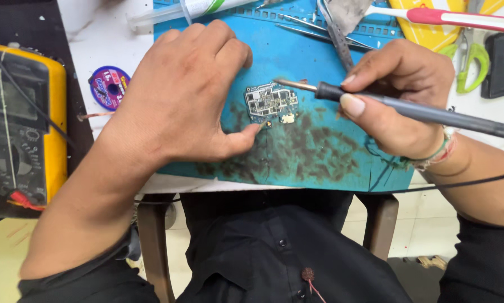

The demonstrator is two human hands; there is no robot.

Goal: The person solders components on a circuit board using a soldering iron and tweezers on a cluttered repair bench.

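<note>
- Your left hand [184,95] lies palm-down on the blue work mat [319,151], fingers curled together, the thumb tip pressed at the lower left corner of the small circuit board [271,102].
- The circuit board sits flat near the middle of the mat, just above a patch of dark scorch marks.
- Your right hand [401,101] is clamped around the dark soldering iron [409,109], held like a pen, with thumb and fingers tight on the grip.
- The iron's metal tip reaches the upper right edge of the board; whether it touches, you cannot tell.
- Tweezers [333,31] lie at the top of the mat, behind your right hand.
- A yellow multimeter [55,129] stands at the far left, with a small spool of desoldering braid [109,87] between it and your left hand.
</note>
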